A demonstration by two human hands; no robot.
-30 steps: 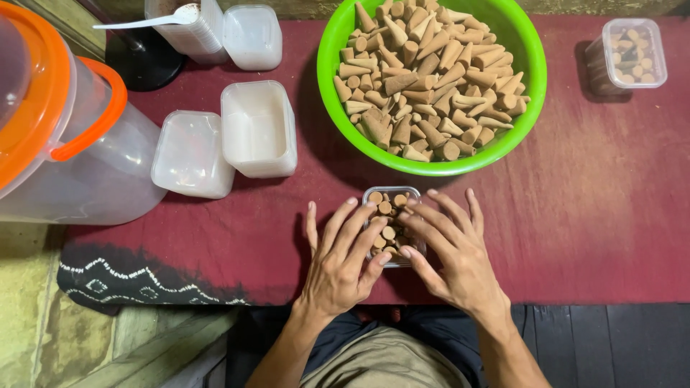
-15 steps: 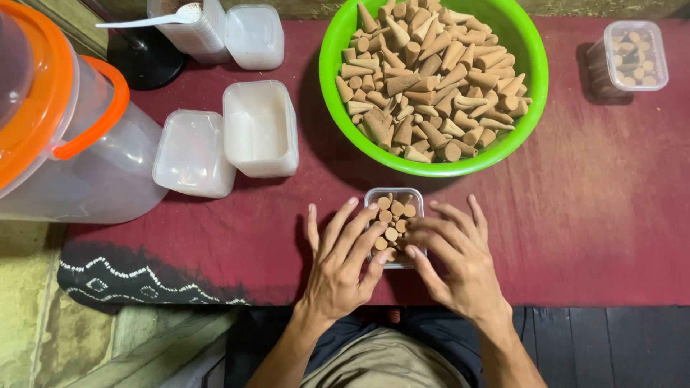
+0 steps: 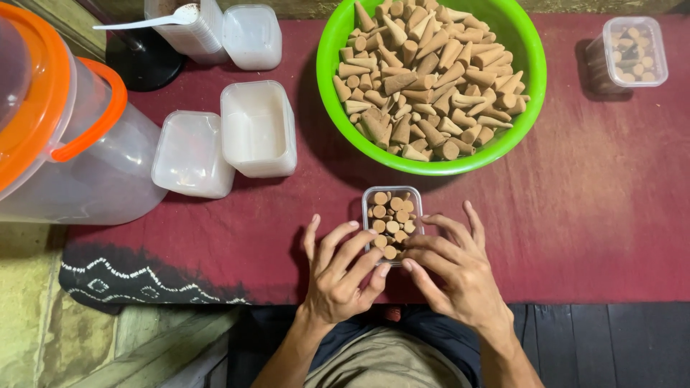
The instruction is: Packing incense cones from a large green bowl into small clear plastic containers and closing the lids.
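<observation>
Jug (image 3: 65, 144) far left: large clear plastic, orange lid and orange handle, partly off the mat. Behind it a dark round base (image 3: 147, 61), then a clear tub (image 3: 188, 30) with a white spoon (image 3: 154, 19) lying across the top, and a frosted rectangular box (image 3: 251, 36) beside that. Two more frosted rectangular boxes sit touching near the jug: a lower one (image 3: 190, 154) and a taller one (image 3: 259, 129). No labels readable on any of them.

Maroon mat (image 3: 589, 215) carries everything; dark patterned border at its near left corner.

Left hand (image 3: 345, 276): fingers spread, tips resting on the left wall of the small clear box (image 3: 392, 223), nothing pinched. Box sits at centre, just in front of the green bowl (image 3: 532, 93), long axis running away from the person. Inside, brown cones (image 3: 392, 219) stand on end, round bases facing up. Right hand (image 3: 456, 269): fingers spread, tips at the box's near right edge; can't tell if a cone is held.

Bowl is round, bright green, heaped with loose cones (image 3: 431, 79) pointing every way.

Far right: another small clear box (image 3: 632, 54), filled with cones, well apart from the hands.
</observation>
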